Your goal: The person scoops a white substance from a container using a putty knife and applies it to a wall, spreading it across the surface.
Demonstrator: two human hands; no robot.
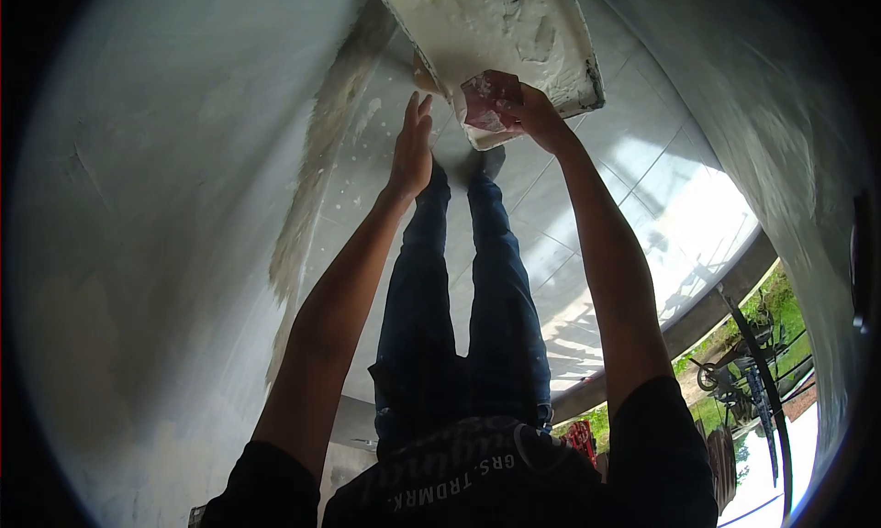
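Observation:
A rectangular tray (454,10) full of white, wet-looking paste lies ahead of me, at the top of the head view. My right hand (537,117) is closed on a reddish flat piece (491,99) smeared with white, held over the tray's near end. Beside the tray's left edge, my left hand (413,150) is open, its fingers stretched out together and nothing in it. A small skin-coloured shape (424,74) shows at the tray's left edge, mostly hidden.
Along the left runs a grey, smeared wall (165,207), with a rough brownish strip (317,161) at its foot. Pale floor tiles (541,198) with white splashes lie around my feet. Another grey wall (762,97) curves up on the right. Beyond the floor edge, a bicycle (734,372) stands outside by grass.

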